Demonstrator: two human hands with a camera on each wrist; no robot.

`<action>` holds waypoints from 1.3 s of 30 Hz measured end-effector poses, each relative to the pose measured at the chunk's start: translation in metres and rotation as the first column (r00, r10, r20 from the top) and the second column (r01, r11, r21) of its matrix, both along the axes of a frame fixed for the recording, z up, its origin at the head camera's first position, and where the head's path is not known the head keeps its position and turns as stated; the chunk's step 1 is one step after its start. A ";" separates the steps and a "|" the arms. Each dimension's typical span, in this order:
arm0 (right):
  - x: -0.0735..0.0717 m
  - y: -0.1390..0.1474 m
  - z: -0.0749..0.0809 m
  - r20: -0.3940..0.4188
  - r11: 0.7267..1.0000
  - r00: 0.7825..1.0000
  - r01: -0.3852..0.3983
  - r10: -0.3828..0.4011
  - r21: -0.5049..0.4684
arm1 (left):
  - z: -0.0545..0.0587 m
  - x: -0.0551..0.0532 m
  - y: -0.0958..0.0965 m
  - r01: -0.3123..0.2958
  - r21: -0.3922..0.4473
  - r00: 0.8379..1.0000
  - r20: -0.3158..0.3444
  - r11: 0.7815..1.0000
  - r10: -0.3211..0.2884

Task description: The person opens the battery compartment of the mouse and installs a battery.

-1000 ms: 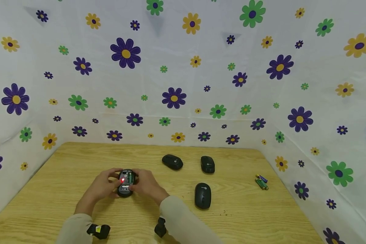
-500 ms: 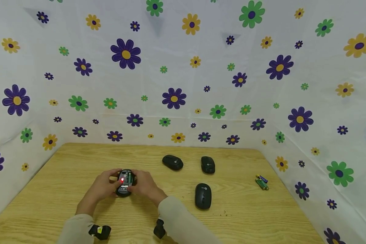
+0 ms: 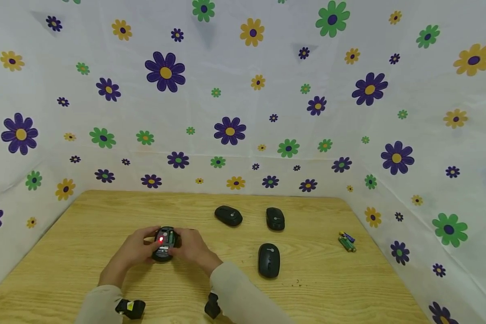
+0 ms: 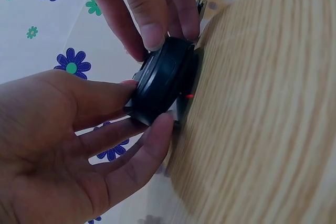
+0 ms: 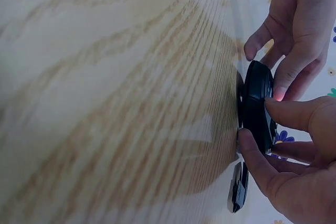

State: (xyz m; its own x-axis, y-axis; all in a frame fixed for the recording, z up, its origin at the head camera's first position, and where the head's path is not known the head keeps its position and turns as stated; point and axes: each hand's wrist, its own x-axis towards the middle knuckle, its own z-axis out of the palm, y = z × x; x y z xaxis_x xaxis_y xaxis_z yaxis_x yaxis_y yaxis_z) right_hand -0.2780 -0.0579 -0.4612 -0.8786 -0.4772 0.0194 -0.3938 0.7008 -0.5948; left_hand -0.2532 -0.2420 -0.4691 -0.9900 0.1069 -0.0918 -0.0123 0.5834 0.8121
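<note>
A black computer mouse (image 3: 163, 253) is held bottom-up at the left of the table. Its underside shows a lit red sensor light, a printed label and a green battery (image 3: 170, 237) in an uncovered slot. My left hand (image 3: 134, 247) grips the mouse's left side, thumb near the red light. From the other side, my right hand (image 3: 192, 245) holds it between thumb and fingers. The left wrist view shows the mouse (image 4: 163, 80) on edge with fingers of both hands around it. In the right wrist view, the mouse (image 5: 256, 106) appears close above the wood.
Three more black mice lie on the wooden table (image 3: 316, 288): one at back centre (image 3: 228, 216), one to its right (image 3: 275, 218), one nearer (image 3: 269, 260). Several loose batteries (image 3: 347, 243) lie at the right. Small dark crumbs sit near the front. Flowered cloth walls surround the table.
Both hands and the mouse have shifted very slightly to the left, and the mouse's tilt has changed a little. The grip stays the same; the other mice and loose batteries have not moved.
</note>
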 end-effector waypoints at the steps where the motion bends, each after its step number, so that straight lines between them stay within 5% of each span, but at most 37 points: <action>1: 0.000 0.001 0.000 -0.003 1.000 1.000 -0.001 0.001 0.001 | 0.000 0.000 0.000 0.000 -0.001 1.000 0.001 1.000 0.000; 16: 0.004 0.009 0.002 0.006 1.000 1.000 -0.008 0.008 0.021 | 0.000 0.000 0.002 0.006 0.030 0.999 0.033 1.000 -0.007; 22: 0.004 0.016 0.005 0.024 1.000 0.999 -0.026 0.026 0.013 | 0.006 0.000 -0.001 -0.004 -0.037 1.000 0.010 0.999 0.005; 31: 0.004 0.036 0.015 0.051 0.994 0.997 -0.053 0.058 -0.098 | 0.021 -0.001 0.007 -0.039 -0.089 0.995 -0.099 0.995 0.030; 39: -0.007 0.069 0.026 0.007 0.991 1.000 -0.027 0.028 -0.130 | 0.037 -0.006 0.042 -0.027 -0.030 0.975 -0.222 0.999 0.019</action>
